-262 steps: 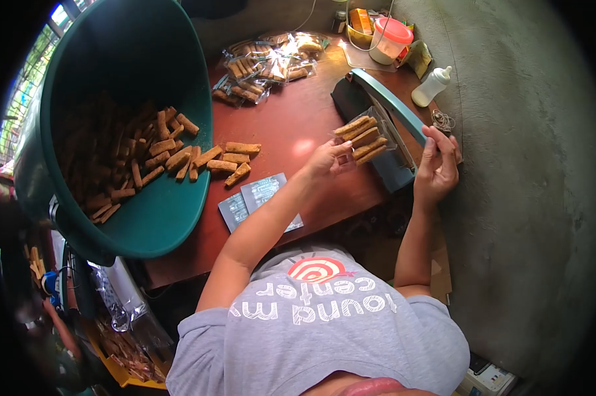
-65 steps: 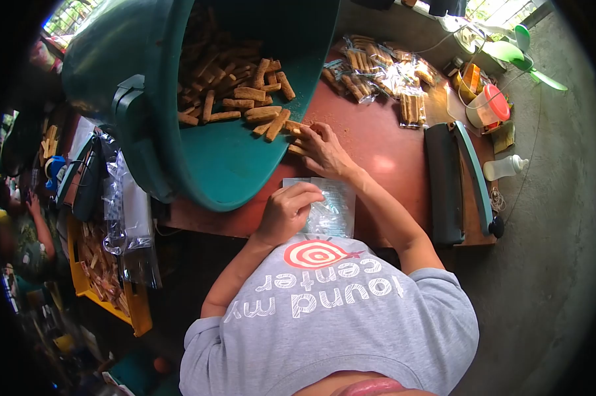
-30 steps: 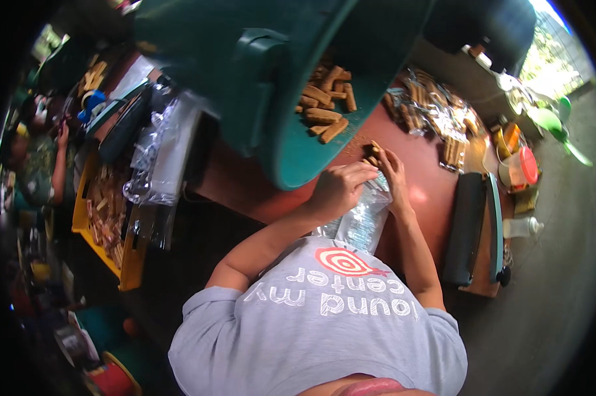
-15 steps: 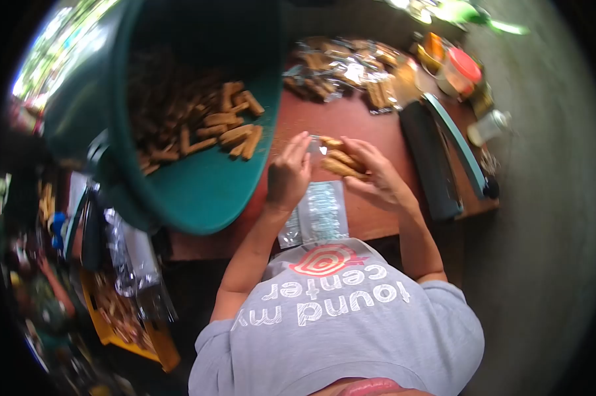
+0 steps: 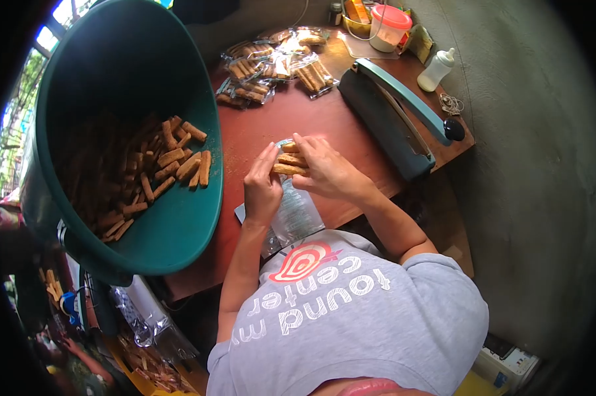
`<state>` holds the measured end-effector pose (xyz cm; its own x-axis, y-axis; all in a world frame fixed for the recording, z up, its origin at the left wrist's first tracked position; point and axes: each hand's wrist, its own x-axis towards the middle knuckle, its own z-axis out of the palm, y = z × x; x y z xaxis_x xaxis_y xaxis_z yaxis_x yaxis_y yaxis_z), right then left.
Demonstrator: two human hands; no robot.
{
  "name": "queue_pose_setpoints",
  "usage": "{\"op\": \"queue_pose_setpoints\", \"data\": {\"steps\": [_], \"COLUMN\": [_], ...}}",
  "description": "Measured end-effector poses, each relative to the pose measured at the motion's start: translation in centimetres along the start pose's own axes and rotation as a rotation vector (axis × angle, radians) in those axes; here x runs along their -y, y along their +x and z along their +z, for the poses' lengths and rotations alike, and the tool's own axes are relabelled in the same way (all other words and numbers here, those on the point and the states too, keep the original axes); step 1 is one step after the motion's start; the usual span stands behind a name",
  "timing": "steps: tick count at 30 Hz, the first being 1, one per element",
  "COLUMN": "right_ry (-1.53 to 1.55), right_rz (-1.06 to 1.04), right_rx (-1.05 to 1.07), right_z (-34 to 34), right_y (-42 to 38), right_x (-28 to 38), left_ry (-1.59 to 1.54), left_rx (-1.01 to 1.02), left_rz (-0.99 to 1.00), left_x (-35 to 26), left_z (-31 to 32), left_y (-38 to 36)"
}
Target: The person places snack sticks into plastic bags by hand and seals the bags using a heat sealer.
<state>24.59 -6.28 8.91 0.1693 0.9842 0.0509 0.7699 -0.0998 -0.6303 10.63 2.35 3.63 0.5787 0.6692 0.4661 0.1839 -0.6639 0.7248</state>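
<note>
Adjoining a grey wall (image 5: 522,165): red-brown tabletop (image 5: 281,119). One green tub (image 5: 172,247), tipped. One grey T-shirt (image 5: 357,350), lettered "found my center". One lever bag sealer (image 5: 380,132). Right hand (image 5: 327,169), clamped on brown snack sticks (image 5: 290,165) above the tabletop; left hand (image 5: 263,189) at their ends, grip unclear.

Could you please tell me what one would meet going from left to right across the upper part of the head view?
Large green plastic tub, pile of clear plastic packs of brown sticks, round container with a pinkish-red lid, pale plastic feeding bottle, rough grey wall.
</note>
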Motion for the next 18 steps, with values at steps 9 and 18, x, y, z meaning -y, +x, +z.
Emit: {"op": "queue_pose_setpoints", "data": {"steps": [9, 18], "right_ry": [-0.150, -0.260], "right_rz": [-0.080, 0.031], "right_rx": [-0.155, -0.141], "right_z": [1.2, 1.6], "right_y": [0.6, 1.6], "right_x": [-1.2, -0.7], "left_ry": [0.002, 0.072], "left_rx": [-0.003, -0.039], "left_rz": [0.009, 0.090], "left_x": [-0.4, -1.8], "left_z": [0.7, 2.3], "left_y": [-0.2, 0.6]}}
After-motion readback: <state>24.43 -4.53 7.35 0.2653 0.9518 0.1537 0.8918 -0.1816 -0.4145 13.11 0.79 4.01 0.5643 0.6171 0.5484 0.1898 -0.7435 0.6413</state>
